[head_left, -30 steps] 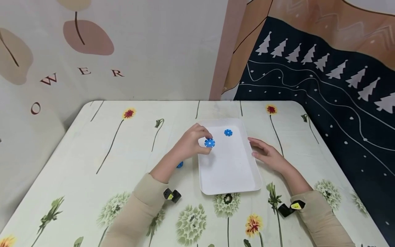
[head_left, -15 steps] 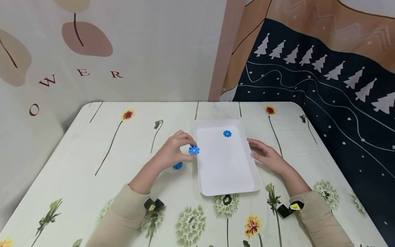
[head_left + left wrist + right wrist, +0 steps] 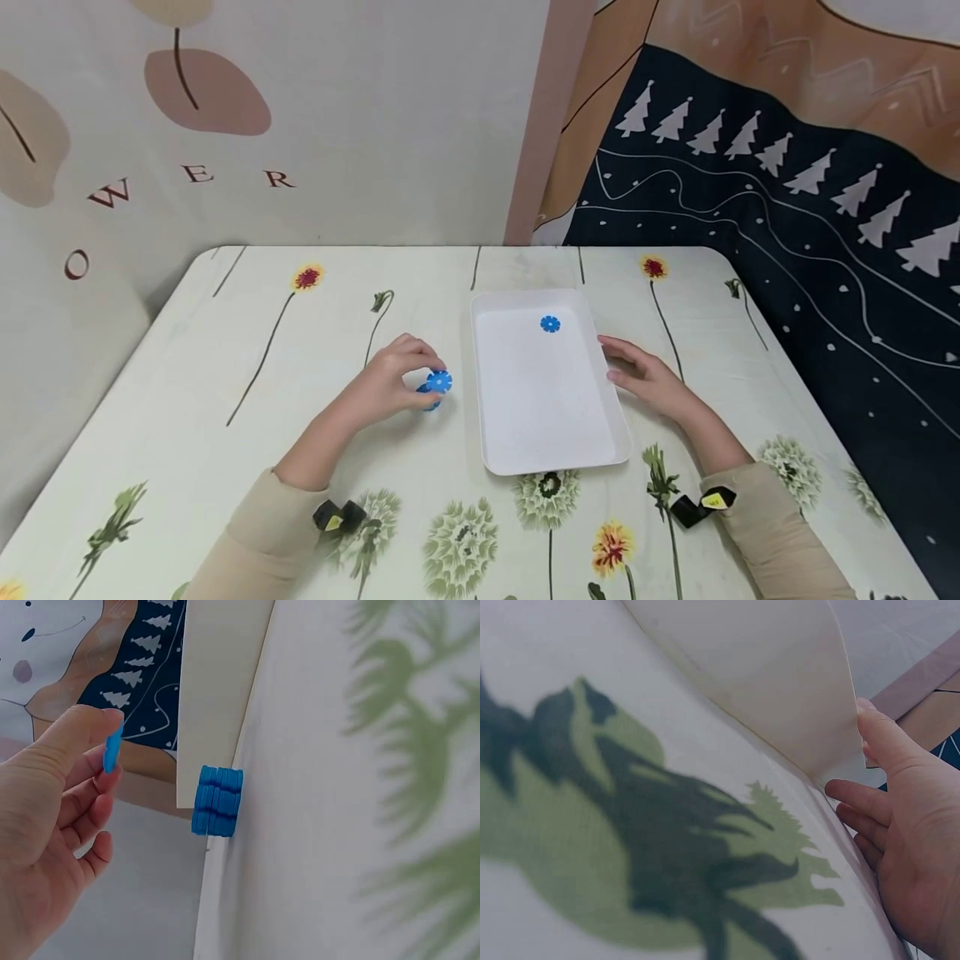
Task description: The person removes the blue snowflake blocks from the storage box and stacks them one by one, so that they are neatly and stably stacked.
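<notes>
My left hand [image 3: 390, 379] pinches a blue notched snowflake disc [image 3: 439, 382] between thumb and fingertips, left of the white tray. Edge-on in the left wrist view, this disc [image 3: 112, 748] is apart from a short stack of blue discs [image 3: 217, 801] standing on the table. In the head view the held disc overlaps that stack [image 3: 430, 403] and partly hides it. Inside the tray [image 3: 551, 417], toward its far end, lies one blue disc [image 3: 551, 324]. My right hand [image 3: 647, 379] has its fingers loosely bent, with fingertips at the tray's right side [image 3: 832, 682].
A flower-print cloth [image 3: 300, 375] covers the table. Behind it hangs a pale printed backdrop [image 3: 375, 125], with a dark tree-patterned one [image 3: 750, 183] to the right.
My left hand has carried the pinched disc from over the tray leftward and nearer, to the stack. The right hand and tray stay in place.
</notes>
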Action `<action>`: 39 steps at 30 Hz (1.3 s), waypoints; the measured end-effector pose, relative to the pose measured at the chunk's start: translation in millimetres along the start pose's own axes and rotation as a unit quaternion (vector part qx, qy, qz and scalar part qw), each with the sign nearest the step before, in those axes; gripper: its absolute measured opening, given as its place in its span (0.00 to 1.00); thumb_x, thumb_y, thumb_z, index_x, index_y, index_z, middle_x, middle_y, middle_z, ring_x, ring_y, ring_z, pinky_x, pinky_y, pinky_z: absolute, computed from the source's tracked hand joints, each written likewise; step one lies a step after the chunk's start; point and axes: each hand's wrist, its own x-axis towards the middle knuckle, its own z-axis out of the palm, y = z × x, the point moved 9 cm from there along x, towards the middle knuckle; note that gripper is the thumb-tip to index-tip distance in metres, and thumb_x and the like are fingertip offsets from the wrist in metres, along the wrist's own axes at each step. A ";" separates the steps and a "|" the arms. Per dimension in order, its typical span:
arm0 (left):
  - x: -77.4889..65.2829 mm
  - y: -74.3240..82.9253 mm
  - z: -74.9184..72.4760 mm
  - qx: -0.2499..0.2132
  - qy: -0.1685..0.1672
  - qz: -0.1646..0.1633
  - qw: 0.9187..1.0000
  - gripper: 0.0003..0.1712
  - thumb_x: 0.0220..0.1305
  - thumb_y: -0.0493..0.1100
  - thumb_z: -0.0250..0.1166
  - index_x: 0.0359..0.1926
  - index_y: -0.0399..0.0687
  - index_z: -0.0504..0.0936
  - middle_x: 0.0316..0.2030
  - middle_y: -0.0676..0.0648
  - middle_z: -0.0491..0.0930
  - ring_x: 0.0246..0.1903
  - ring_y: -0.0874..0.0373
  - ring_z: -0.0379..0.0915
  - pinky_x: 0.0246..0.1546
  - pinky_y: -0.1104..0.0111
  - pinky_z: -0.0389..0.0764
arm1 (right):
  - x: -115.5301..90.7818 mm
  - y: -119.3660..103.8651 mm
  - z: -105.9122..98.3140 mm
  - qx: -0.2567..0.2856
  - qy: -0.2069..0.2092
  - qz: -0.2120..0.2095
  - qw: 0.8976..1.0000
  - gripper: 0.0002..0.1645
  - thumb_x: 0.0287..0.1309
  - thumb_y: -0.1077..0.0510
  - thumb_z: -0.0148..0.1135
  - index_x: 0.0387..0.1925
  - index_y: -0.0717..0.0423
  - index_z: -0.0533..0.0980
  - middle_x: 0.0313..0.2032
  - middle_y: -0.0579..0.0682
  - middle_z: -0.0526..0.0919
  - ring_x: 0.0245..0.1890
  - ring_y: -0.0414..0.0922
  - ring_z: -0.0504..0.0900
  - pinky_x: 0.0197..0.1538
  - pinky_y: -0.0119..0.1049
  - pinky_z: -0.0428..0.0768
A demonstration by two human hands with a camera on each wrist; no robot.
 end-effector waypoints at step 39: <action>-18.6 -36.9 14.7 0.011 -0.046 -0.067 0.997 0.16 0.46 0.38 0.76 0.39 0.41 0.86 0.38 0.51 0.77 0.43 0.54 0.68 0.42 0.59 0.75 | 0.0 1.3 -0.2 -0.007 0.004 0.002 1.000 0.33 0.67 0.59 0.55 0.71 0.55 0.59 0.64 0.63 0.65 0.66 0.58 0.60 0.65 0.56 0.54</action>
